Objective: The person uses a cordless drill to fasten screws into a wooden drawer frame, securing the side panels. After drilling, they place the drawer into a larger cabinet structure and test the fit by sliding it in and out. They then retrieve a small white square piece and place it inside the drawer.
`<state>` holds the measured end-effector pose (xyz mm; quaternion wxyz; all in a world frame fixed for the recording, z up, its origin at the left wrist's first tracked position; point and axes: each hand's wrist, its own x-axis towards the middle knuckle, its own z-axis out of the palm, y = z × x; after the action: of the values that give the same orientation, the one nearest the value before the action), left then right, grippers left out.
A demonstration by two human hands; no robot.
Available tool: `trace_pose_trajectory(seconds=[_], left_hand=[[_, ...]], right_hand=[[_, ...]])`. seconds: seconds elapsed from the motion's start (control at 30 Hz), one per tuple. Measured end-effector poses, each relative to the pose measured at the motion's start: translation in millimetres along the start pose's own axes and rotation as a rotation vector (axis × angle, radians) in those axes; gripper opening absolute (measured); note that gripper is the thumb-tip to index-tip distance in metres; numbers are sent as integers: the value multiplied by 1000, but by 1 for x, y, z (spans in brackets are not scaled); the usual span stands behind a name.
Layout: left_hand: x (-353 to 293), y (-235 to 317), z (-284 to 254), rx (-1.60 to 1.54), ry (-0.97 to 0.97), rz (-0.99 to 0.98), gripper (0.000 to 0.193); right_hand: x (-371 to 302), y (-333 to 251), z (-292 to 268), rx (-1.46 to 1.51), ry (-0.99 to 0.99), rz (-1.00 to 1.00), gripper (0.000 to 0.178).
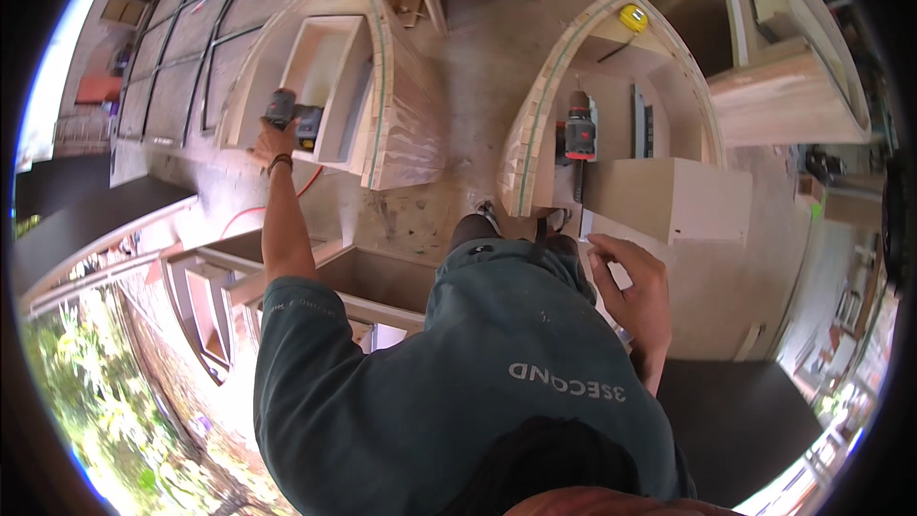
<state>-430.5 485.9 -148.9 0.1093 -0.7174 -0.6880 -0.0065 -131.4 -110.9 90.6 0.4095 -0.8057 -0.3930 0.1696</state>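
My left hand (273, 145), arm stretched forward, is closed on a dark cordless drill (281, 107). That drill is inside the left boat-shaped wooden cabinet (406, 119), beside its inner box frame (323, 43). Close in front of my body is my right hand (632, 291), its fingers curled in toward the thumb. Whatever those fingers may hold is hidden. A second, red-and-black cordless drill (580, 129) lies inside the right boat-shaped cabinet (523, 148), with a yellow tape measure (633, 18) near its pointed end.
A pale box panel (669, 199) sits across the near end of the right cabinet. More wooden frames stand at the far right (793, 100) and beside me at the left (382, 272). A red cord (304, 189) runs along the floor. Dark boards (735, 420) flank me.
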Motion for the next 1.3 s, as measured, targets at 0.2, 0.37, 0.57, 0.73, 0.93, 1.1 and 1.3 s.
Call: trace_pose_trajectory(seconds=[0.2,0.37,0.57,0.73,0.93,1.1,1.3], left_hand=[[18,-20,-16,144,-254,54,94],[2,-29,-42,73,-331,80,82],[5,-15,-51,135,-296,103,72],[-43,-30,-62,23,92,163,60],[-162,9,-118,-647,62,374,47],[-267,92,-211,-1075,-42,969,56],[-288,159,-309,-708,607,1489,62]], right_hand=[[18,32,15,-63,108,40,32],[67,90,69,-33,209,216,48],[160,194,139,-556,238,504,83],[172,186,136,-72,197,604,64],[148,152,104,-257,423,437,65],[134,35,65,-411,453,226,70],[109,-53,50,-178,216,-127,86]])
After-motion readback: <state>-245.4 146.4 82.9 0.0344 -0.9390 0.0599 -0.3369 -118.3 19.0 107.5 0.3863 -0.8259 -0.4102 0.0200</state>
